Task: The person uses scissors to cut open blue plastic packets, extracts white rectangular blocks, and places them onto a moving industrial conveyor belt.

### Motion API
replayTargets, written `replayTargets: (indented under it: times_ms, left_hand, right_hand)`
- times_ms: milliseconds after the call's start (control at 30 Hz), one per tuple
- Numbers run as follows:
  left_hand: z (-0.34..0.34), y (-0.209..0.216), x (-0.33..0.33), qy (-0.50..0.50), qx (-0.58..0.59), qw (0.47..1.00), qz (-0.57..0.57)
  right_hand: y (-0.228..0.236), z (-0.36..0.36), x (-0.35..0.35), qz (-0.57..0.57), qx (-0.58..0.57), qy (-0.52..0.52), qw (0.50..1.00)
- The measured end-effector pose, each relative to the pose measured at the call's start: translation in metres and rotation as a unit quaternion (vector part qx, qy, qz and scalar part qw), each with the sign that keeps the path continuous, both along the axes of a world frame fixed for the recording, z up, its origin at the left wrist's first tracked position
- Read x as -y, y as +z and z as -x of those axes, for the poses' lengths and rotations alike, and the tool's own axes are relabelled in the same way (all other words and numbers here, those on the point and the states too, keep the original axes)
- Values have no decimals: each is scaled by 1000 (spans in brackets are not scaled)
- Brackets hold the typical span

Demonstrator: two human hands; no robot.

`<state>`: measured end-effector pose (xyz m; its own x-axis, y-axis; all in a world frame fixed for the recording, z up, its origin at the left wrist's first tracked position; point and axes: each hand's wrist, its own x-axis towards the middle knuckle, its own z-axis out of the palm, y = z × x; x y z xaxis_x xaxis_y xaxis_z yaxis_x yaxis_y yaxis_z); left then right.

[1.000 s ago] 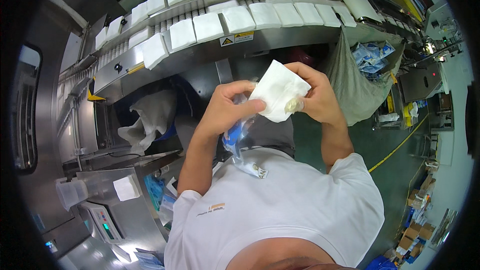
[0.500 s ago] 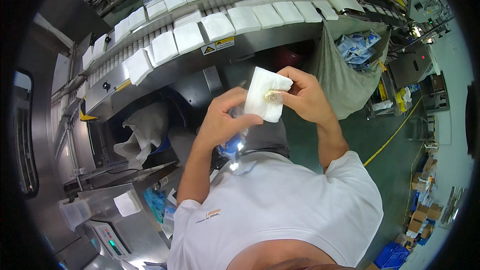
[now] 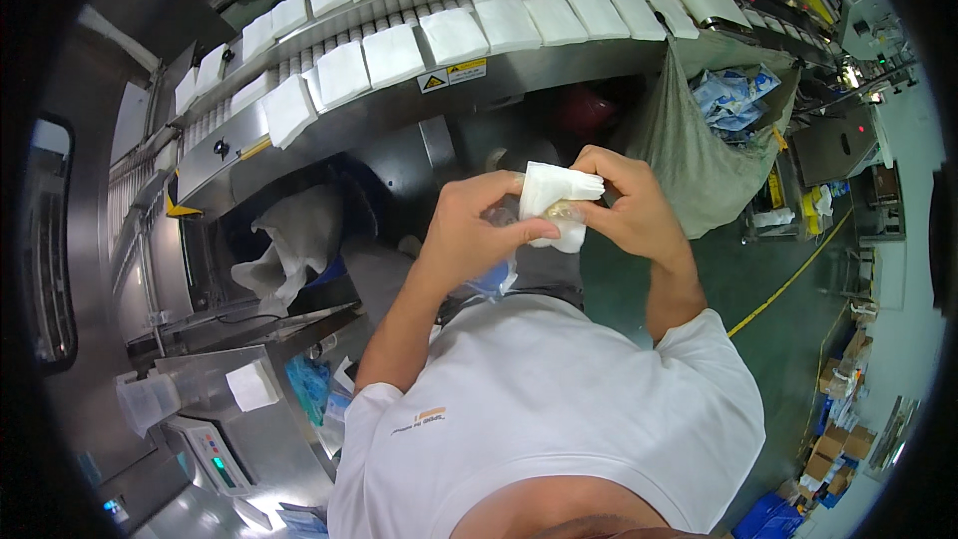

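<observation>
A stack of folded white wipes [image 3: 544,190] is between my hands in front of my waist, bent and creased. My left hand [image 3: 474,220] is closed on its left side, the thumb across the lower part. Below that palm hangs a crumpled clear-and-blue plastic wrapper [image 3: 494,281]; how the hand holds it is partly hidden. From the right, my right hand [image 3: 634,202] pinches the stack, fingers behind and thumb in front. A clear, yellowish film shows at this thumb's tip.
Beyond my hands curves a roller conveyor [image 3: 299,65] with two rows of white folded stacks [image 3: 454,37]. A cloth sack [image 3: 689,155] with blue-white wrappers hangs at the right. To the left are a bin with white material [image 3: 299,240] and a scale [image 3: 215,459].
The stack, flatter before, is now bent over and squeezed between my hands. Both hands have shifted slightly right and down, and the wrapper is more hidden.
</observation>
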<state>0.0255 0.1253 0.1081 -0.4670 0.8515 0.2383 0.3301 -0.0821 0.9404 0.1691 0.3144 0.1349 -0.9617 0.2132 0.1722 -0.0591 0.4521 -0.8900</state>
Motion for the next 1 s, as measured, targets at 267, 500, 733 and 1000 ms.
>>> replayTargets:
  times_ms: [267,500,733,1000]
  left_hand:
    - [3,-30,-1,-114,238,963,-55]
    - [-3,-43,2,-109,293,948,-64]
    - [9,-25,2,-58,148,983,-92]
    - [4,-22,6,-127,201,961,-143]
  right_hand:
    - [-25,4,-6,274,-11,84,958]
    - [-17,-2,-7,208,26,44,977]
    - [-12,-2,-12,99,-9,80,992]
    - [-20,5,-9,134,-92,146,976]
